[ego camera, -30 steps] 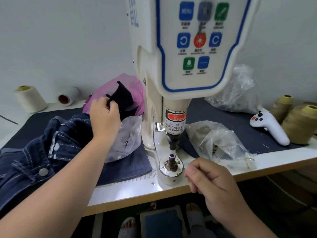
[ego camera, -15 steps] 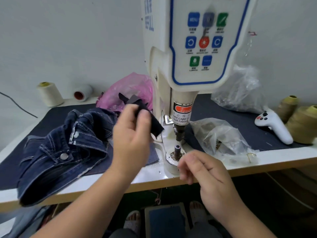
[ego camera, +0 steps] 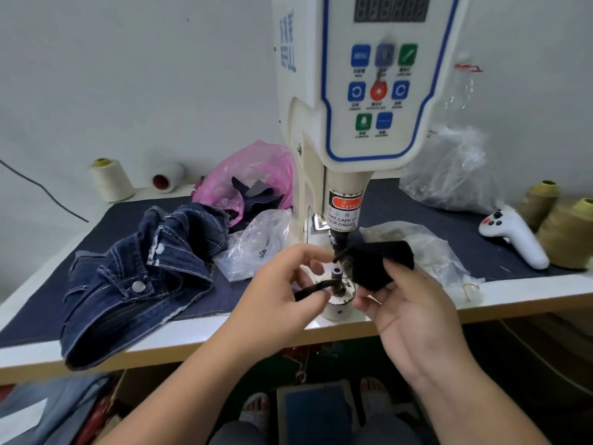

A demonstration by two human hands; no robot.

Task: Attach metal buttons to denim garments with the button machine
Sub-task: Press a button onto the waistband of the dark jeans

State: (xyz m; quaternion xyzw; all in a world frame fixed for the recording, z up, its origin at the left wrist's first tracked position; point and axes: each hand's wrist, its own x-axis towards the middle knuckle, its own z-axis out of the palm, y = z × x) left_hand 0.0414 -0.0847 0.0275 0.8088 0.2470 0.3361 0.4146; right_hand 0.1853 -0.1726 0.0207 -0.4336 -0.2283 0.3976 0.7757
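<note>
A small dark denim scrap (ego camera: 375,263) is stretched across the lower die post (ego camera: 337,273) of the white button machine (ego camera: 362,91). My left hand (ego camera: 282,293) pinches the scrap's thin left end in front of the round die base (ego camera: 337,300). My right hand (ego camera: 407,309) grips the wider right part beside the post, just under the punch head (ego camera: 341,232). A blue denim garment (ego camera: 138,271) with a metal button (ego camera: 138,286) lies crumpled on the table to the left.
Clear plastic bags (ego camera: 256,245) lie either side of the machine, a pink bag of dark scraps (ego camera: 253,178) behind. Thread cones (ego camera: 110,179) stand far left, olive cones (ego camera: 568,232) and a white handheld controller (ego camera: 513,236) at right. A foot pedal (ego camera: 316,412) sits below the table edge (ego camera: 224,338).
My left hand carried the dark scrap from the pink bag to the die. My right hand took hold of its other end, and the scrap is now spread over the post.
</note>
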